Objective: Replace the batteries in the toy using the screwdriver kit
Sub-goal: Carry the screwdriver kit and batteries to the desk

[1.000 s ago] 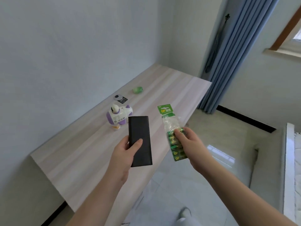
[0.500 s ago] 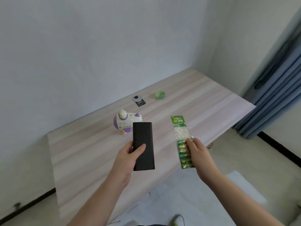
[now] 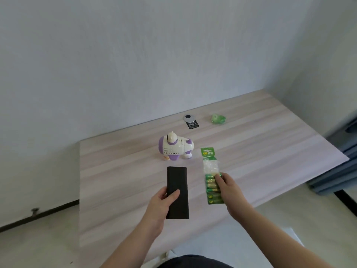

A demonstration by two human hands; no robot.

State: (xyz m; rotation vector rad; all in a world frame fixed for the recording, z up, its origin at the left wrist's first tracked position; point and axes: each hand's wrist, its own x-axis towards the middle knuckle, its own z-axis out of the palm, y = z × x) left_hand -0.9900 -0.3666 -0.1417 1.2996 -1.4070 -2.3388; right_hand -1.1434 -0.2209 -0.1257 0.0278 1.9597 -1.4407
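Left fingers: thumb (image 3: 173, 194) laid across the top of a flat black case (image 3: 177, 192), presumably the screwdriver kit, the rest wrapped underneath. Firm hold, case level over the surface (image 3: 116, 171).
Right fingers: curled (image 3: 220, 180) round a green battery strip pack (image 3: 211, 176), pinching it mid-length, hang tab pointing away from the person.
Left hand: (image 3: 160, 207) just this side of the toy.
Right hand: (image 3: 229, 192) beside it, a clear gap between case and pack.
Toy: white and purple, (image 3: 175, 147) standing on the surface just beyond both hands, untouched. No battery cover visible from here.
Past the toy: a small black card (image 3: 192, 124) printed 100% with a grey disc at its far end, and a green blob (image 3: 218, 118) too blurred to name.
Step in hand: looks like bringing both items in to set down.
Doing it well: lay case and pack flat, short of the toy, one either side. Leave room to tip the toy over and reach its underside.
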